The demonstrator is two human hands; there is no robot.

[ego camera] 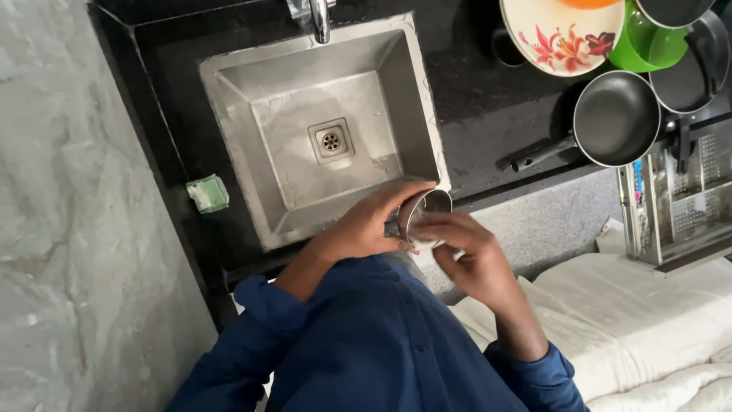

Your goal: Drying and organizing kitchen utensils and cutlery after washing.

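A small steel cup (431, 206) is held over the front right corner of the steel sink (229, 91). My left hand (370, 221) wraps around the cup from the left. My right hand (465, 248) covers its lower right side, with fingers at the rim. Both blue sleeves come up from the bottom of the view. The sink basin holds nothing but its drain (330, 141).
A tap (320, 17) stands at the sink's far edge. A green sponge (207, 193) lies on the black counter to the left. To the right are a black frying pan (616, 118), a flowered plate (560, 34), a green bowl (646, 44) and a metal rack (679, 202). White cloth (656, 305) lies below.
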